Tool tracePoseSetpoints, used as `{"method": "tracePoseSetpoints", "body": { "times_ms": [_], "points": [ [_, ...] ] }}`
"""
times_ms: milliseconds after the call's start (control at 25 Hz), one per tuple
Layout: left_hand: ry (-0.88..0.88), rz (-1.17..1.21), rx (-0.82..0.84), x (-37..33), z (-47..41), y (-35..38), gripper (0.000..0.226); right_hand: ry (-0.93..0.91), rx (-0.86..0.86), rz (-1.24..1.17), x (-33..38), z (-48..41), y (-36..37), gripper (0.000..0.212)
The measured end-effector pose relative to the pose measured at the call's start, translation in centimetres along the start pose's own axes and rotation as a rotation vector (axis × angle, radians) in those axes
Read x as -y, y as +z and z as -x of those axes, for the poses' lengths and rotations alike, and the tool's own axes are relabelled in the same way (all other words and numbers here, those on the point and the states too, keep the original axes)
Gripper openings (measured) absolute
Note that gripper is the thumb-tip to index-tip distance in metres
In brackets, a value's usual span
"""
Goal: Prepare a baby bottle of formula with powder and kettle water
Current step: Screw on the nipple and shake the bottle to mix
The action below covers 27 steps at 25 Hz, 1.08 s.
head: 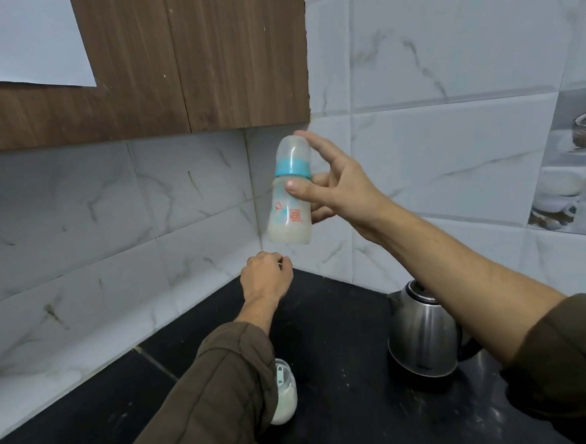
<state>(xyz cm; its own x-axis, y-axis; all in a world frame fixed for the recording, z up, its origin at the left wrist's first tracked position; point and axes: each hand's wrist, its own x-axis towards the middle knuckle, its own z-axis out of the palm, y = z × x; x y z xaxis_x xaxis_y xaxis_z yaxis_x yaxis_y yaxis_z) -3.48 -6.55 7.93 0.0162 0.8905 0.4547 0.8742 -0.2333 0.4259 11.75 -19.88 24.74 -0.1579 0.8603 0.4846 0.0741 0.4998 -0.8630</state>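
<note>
My right hand [334, 188] holds a baby bottle [289, 218] up in the air in front of the tiled corner, nearly upright, with the index finger resting on its cap. The bottle has a clear cap, a blue ring and milky white liquid in its lower part. My left hand [266, 280] hovers below the bottle, fingers curled loosely, holding nothing. A steel kettle [422, 334] stands on the black counter [347, 407] under my right forearm. A clear jar of white powder [285, 400] sits on the counter, partly hidden behind my left sleeve.
A wooden wall cabinet [189, 56] hangs above at the left, its lower edge just above the bottle. Marble-pattern tiled walls [451, 143] meet in a corner behind the bottle. A white sheet [23, 36] is stuck on the cabinet door.
</note>
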Motion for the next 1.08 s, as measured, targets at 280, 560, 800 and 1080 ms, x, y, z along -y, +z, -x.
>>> {"method": "tracePoseSetpoints", "body": {
  "times_ms": [280,560,800,1080],
  "points": [
    [-0.004,-0.027,-0.001,0.5,-0.4,0.0,0.038,-0.025,-0.245,-0.319,0.4,-1.3,-1.2,0.077],
    [0.009,-0.026,-0.004,0.0,-0.4,0.1,0.038,-0.054,-0.495,-0.337,-0.4,-0.9,-1.5,0.081],
    [0.016,-0.013,0.024,-0.2,0.1,1.0,0.037,0.06,-0.144,0.205,-5.2,0.4,-2.9,0.082],
    [0.107,0.042,0.264,-1.6,3.2,2.7,0.045,0.381,-0.163,0.676,-15.4,3.5,-4.3,0.08]
  ]
}}
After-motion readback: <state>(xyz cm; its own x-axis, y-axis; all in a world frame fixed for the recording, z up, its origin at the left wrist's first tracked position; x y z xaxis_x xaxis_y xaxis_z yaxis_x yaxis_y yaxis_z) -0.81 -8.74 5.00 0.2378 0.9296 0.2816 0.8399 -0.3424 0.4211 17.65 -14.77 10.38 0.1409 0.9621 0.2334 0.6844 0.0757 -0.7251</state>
